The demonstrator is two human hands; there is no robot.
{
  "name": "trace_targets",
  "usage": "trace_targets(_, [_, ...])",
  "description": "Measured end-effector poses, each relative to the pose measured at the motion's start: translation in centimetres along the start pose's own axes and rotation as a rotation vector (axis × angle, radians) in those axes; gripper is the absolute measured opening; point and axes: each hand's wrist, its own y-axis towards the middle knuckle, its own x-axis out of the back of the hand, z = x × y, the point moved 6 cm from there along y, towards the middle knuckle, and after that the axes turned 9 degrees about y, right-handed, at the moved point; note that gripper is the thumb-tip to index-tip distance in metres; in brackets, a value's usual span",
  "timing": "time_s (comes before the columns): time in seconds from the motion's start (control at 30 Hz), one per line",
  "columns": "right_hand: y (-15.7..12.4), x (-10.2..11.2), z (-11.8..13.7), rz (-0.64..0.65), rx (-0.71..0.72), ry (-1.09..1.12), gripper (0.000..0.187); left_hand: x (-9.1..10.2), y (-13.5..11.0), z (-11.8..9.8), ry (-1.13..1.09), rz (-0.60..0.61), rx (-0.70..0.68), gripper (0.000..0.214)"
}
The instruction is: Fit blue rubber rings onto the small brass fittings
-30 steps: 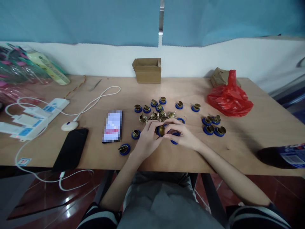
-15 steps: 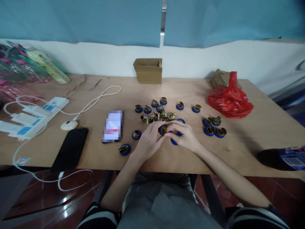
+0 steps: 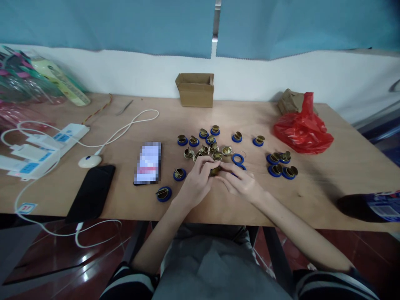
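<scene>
Between the fingertips of both hands is a small brass-coloured round metal piece, mostly covered by the fingers. My left hand pinches it from the left and my right hand from the right. Loose blue rings lie just beyond my right hand, partly hidden by it. Past my fingertips stand several brass pieces with pale rims. Others like them sit in blue rings, two of these left of my left hand.
More blue-ringed brass pieces are grouped at the right. A phone with a lit screen, a dark phone and a power strip are at left. A cardboard box, red plastic bag and dark bottle surround the work.
My right fingers have shifted around the held piece, and its blue edge, visible before, is now hidden. The loose blue rings show a little differently behind my right hand. The camera view has shifted slightly.
</scene>
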Motion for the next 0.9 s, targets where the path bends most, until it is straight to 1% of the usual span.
trace_targets(0.13, [-0.14,-0.35,-0.18,0.036,-0.045,0.018,0.019,-0.02,-0.01,-0.07,-0.003,-0.015,-0.004,0.043])
trace_targets(0.3, [0.15,-0.17,0.37,0.019,-0.008,-0.004,0.020,0.08,0.02,-0.50,0.003,-0.038,-0.036,0.040])
trace_targets(0.37, [0.27,-0.22,0.35,0.033,-0.024,-0.012,0.021,0.05,0.04,-0.62,0.011,-0.033,-0.039,0.038])
trace_targets(0.5, [0.32,-0.42,0.03,0.070,-0.078,0.054,0.022,0.01,0.00,-0.58,0.028,-0.041,-0.043,0.037])
trace_targets(0.67, [0.22,-0.40,-0.11,0.075,-0.079,0.102,0.022,-0.06,-0.08,-0.34,0.033,-0.056,-0.055,0.037])
trace_targets(0.77, [0.30,-0.30,0.00,0.067,-0.048,0.074,0.022,-0.08,-0.04,-0.29,0.028,-0.054,-0.060,0.037])
trace_targets(0.83, [0.45,-0.06,0.16,0.039,-0.024,0.077,0.019,0.00,-0.02,-0.20,0.024,-0.067,-0.048,0.038])
trace_targets(0.9, [0.59,0.24,0.15,0.001,-0.031,0.118,0.016,0.15,-0.03,-0.08,0.019,-0.096,-0.030,0.039])
